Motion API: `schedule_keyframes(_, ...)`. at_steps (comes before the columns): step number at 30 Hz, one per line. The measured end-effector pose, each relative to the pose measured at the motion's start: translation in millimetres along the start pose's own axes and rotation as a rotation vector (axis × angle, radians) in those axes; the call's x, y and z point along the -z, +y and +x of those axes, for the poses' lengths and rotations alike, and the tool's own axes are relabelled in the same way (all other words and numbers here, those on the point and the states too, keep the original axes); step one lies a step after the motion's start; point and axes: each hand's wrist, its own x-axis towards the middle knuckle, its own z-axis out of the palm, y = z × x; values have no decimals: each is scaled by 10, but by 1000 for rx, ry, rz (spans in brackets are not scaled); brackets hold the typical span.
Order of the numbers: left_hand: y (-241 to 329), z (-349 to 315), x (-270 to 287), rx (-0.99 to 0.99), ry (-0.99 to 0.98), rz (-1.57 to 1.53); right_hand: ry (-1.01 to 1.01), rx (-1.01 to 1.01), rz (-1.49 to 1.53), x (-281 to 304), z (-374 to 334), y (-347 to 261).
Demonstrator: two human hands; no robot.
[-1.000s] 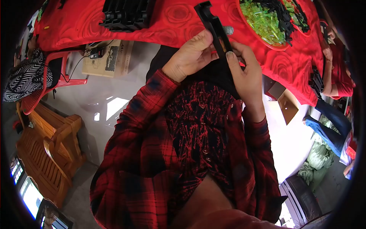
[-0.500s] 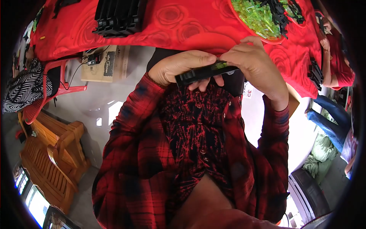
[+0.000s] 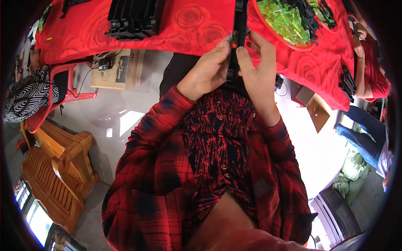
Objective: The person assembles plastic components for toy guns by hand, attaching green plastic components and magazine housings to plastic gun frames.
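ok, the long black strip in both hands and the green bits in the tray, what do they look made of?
Black strip: probably moulded plastic, matte, with a uniform dull black surface and a small metal-looking clip near the left hand and right hand. Green pieces: likely translucent plastic, glossy; light passes through them. Red tray: looks like plastic; hard to be sure.

Your left hand (image 3: 208,71) and right hand (image 3: 258,69) both grip a long black plastic strip (image 3: 238,39), held upright between them at the edge of the red rose-print table (image 3: 197,29). Just right of the strip: red bowl (image 3: 293,42) with green translucent pieces and black parts in it. Stack of black parts (image 3: 133,17) sits on the cloth to your left. Cardboard box (image 3: 119,69) under the table, wooden bench (image 3: 54,167) lower left.
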Motion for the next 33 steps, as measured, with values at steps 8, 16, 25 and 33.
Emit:
schedule_keyframes(8,-123,65,-78,-150,126,23,6,-65,-71,-141,108,18)
schedule_keyframes(16,-126,40,-143,-208,176,119,-69,-63,-6,-114,168,76)
schedule_keyframes(25,-93,-1,-205,-159,270,211,-17,-73,-114,-167,164,126)
schedule_keyframes(33,-143,38,-205,-68,306,40,-137,-121,-382,-74,353,139)
